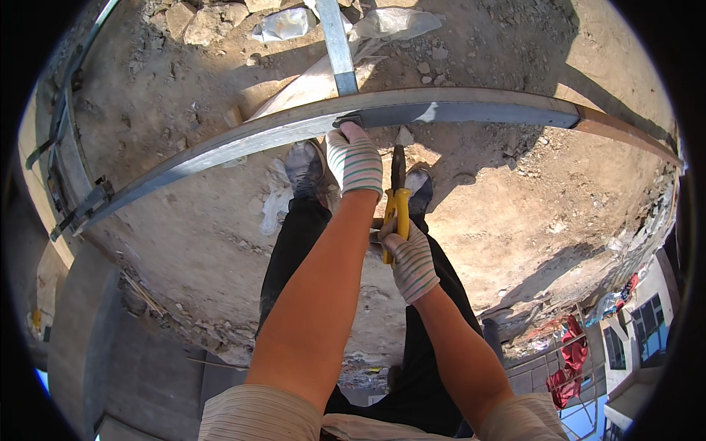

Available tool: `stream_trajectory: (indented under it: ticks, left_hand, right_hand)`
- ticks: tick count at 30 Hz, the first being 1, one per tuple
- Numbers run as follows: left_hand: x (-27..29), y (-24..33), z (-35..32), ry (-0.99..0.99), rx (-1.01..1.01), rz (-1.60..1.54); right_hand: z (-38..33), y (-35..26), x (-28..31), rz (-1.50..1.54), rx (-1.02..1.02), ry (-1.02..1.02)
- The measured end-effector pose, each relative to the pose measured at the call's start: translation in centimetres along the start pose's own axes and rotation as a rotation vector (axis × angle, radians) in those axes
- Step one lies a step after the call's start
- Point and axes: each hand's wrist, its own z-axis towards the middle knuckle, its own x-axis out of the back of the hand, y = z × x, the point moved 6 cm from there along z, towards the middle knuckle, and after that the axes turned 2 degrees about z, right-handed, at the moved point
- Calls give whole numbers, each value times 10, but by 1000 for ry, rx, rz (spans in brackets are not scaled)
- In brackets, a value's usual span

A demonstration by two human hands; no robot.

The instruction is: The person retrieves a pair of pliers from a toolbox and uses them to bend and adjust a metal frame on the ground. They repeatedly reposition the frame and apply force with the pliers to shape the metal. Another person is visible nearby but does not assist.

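Note:
My left hand (355, 158), in a striped work glove, reaches forward and grips the long grey metal bar (471, 109) that curves across the view at chest height. My right hand (409, 257), also gloved, is closed around the yellow handles of a pair of pliers (397, 198). The dark jaws of the pliers point up toward the bar, just right of my left hand, a little short of it. Below the hands I see my black trousers and dusty shoes (304, 167).
A second metal bar (337, 44) meets the long bar from above. The ground is dusty concrete with rubble (198, 18) and white sacks (283, 23). More metal rails (62, 117) run along the left edge. Far below at lower right are buildings and red cloth (573, 353).

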Motion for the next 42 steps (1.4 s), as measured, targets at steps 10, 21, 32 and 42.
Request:
stream_trajectory:
  ticks: [10, 21, 32, 42]
  left_hand:
    - [-7, -9, -4, -94, 240, -310]
    - [-15, -19, -7, -149, 518, -596]
    - [-3, -10, 3, -39, 44, 19]
    - [9, -24, -37, -161, 534, -577]
  right_hand:
    - [2, 5, 1, -22, 0, -19]
    - [0, 2, -1, -77, 11, -24]
    - [3, 4, 0, -76, -7, 23]
    - [6, 3, 4, -161, -28, 140]
